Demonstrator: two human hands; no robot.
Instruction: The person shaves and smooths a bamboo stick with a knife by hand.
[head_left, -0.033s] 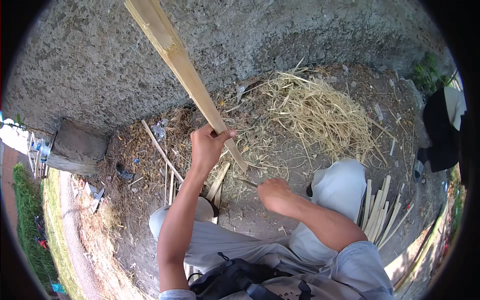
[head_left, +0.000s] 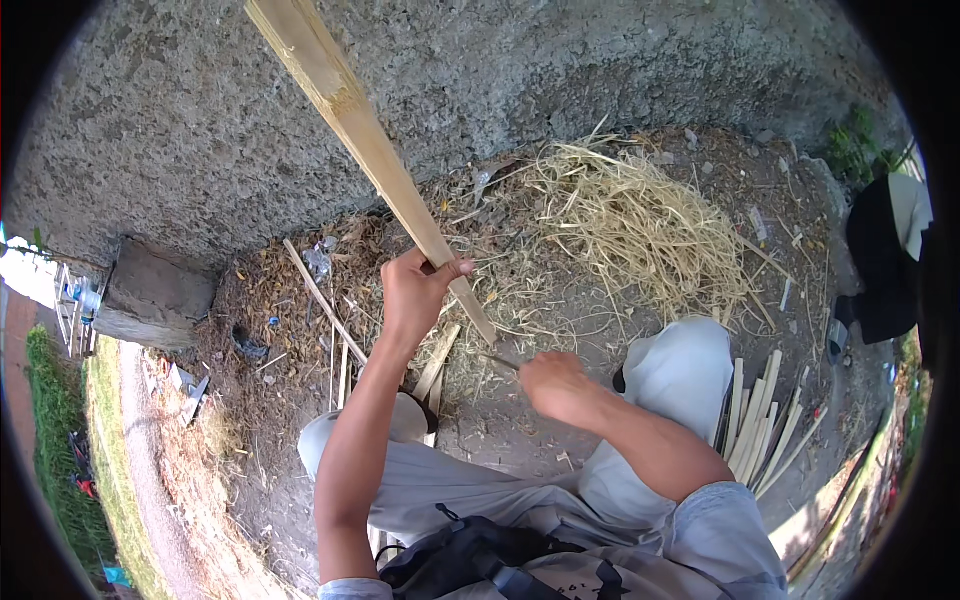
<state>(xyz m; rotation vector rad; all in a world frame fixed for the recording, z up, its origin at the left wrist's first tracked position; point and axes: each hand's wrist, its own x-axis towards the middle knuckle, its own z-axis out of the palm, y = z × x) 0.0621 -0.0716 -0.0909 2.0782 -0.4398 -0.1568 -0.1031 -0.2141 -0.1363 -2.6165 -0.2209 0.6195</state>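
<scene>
While the left hand (head_left: pixel 415 295) wraps around the long pale bamboo strip (head_left: pixel 370 150), holding it slanted up toward the concrete wall (head_left: pixel 560 70), the right hand (head_left: pixel 552 380) is closed on a thin dark blade (head_left: pixel 498 361) whose tip sits just beside the strip's lower end. That end rests near the middle of the dirt ground (head_left: pixel 500 430), in front of the person's knees, with a heap of straw-coloured shavings (head_left: pixel 640 220) beyond it and a bundle of cut slats (head_left: pixel 765 420) by the right knee. To work it well, I judge the strip needs a steady grip and the blade a shallow angle, stroking away from the holding fingers.
</scene>
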